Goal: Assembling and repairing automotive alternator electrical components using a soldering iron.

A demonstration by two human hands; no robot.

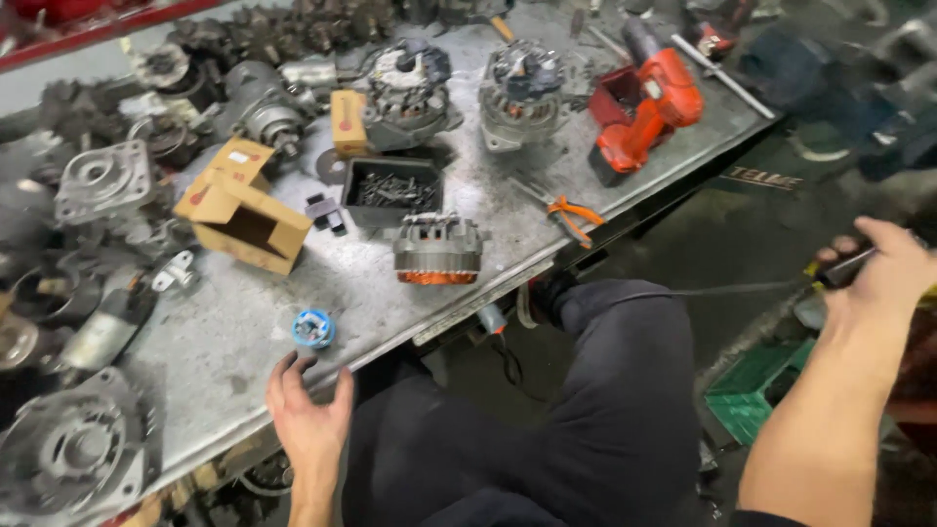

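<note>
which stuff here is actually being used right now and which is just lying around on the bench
In use: left hand by the small blue round part; right hand gripping a dark-handled tool.
Lying about: red cordless drill, open cardboard box, screw tray, orange-handled pliers.

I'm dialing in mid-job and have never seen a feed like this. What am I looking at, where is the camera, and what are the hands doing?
This is one picture from a camera on a person's head, looking down at their own bare hands and dark-trousered legs. The left hand rests open on the edge of a metal workbench, just below a small blue round part. The right hand reaches off to the side and grips a dark tool handle. On the bench lie a copper-wound motor part, an open cardboard box, a black tray of screws, orange-handled pliers and a red drill.
</note>
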